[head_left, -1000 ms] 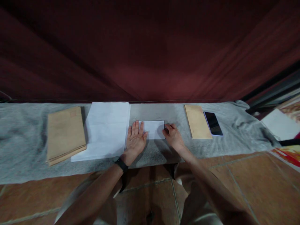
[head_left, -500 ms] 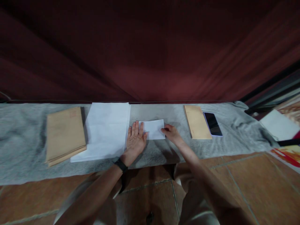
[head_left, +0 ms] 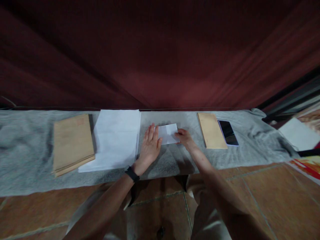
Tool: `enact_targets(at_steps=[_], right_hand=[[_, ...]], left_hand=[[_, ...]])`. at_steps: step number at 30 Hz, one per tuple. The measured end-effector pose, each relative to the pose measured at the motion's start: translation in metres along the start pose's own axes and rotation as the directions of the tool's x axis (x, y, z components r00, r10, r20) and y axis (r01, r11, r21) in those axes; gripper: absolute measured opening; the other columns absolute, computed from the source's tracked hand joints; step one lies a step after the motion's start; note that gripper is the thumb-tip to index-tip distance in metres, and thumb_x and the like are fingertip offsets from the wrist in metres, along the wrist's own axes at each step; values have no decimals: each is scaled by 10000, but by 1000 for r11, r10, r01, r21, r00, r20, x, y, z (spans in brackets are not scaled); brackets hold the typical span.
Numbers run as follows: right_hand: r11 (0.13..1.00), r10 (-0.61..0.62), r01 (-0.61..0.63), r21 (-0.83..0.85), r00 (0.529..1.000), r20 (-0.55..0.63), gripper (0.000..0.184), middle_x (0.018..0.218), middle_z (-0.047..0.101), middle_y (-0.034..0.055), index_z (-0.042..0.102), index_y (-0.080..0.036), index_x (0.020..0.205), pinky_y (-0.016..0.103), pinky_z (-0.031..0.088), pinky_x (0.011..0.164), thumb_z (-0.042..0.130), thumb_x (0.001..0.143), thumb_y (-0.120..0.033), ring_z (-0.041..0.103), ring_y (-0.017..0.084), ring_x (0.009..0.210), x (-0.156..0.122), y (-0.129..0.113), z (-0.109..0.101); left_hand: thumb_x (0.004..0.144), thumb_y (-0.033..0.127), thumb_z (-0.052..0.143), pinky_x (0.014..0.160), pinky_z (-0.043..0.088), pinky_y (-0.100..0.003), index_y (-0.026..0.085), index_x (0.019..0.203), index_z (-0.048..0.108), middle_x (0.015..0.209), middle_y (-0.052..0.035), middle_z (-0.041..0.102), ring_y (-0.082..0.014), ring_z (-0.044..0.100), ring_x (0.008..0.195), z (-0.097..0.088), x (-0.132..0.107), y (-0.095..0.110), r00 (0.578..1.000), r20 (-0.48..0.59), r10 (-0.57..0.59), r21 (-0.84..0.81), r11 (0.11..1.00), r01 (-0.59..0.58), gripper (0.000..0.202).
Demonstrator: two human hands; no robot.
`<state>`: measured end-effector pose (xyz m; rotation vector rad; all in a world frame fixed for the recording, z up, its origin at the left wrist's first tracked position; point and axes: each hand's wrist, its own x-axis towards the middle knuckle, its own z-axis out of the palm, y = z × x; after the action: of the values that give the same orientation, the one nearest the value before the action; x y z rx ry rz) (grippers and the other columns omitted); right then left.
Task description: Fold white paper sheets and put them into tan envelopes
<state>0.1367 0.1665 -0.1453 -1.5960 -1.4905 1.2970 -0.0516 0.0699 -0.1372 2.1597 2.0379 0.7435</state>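
Observation:
In front of me a small folded sheet of white paper [head_left: 168, 134] lies on the grey cloth, slightly tilted up to the right. My left hand [head_left: 151, 145] rests flat over its left end, fingers stretched out and palm down. A dark band circles that wrist. At the paper's right edge my right hand [head_left: 184, 137] is closed, the thumb and fingers pinching the edge. Left of my left hand is a stack of white paper sheets [head_left: 117, 140], and a stack of brown envelopes [head_left: 73, 141] overlaps its left side.
A grey cloth [head_left: 172, 160] covers the narrow bench, with a dark red curtain [head_left: 160, 60] behind it. On the right lie another brown envelope pile [head_left: 212, 130] and a phone [head_left: 228, 133]. Tiled floor [head_left: 157, 213] shows below, and a white sheet [head_left: 298, 134] is at far right.
The folded paper has moved slightly right and away from me, and tilts more. Both hands have shifted with it, the left sliding right; the right keeps its pinch on the right edge.

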Motion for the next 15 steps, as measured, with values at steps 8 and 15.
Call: enact_targets(at_steps=[8, 15], right_hand=[[887, -181, 138, -441, 982, -58, 202, 887, 753, 79, 719, -188, 1030, 291, 569, 681, 557, 917, -229, 716, 218, 800, -6, 1, 2], [555, -558, 512, -655, 814, 164, 497, 1507, 549, 144, 501, -137, 1490, 375, 425, 1148, 306, 1073, -322, 506, 221, 1397, -27, -6, 32]], left_hand=[[1042, 444, 370, 1288, 183, -492, 97, 1562, 384, 1670, -154, 304, -294, 213, 1571, 16, -10, 19, 983, 182, 28, 173, 983, -60, 626], [1043, 370, 344, 1285, 189, -496, 93, 1563, 382, 1669, -158, 295, -278, 193, 1575, 18, -11, 15, 976, 210, 57, 204, 974, -101, 591]])
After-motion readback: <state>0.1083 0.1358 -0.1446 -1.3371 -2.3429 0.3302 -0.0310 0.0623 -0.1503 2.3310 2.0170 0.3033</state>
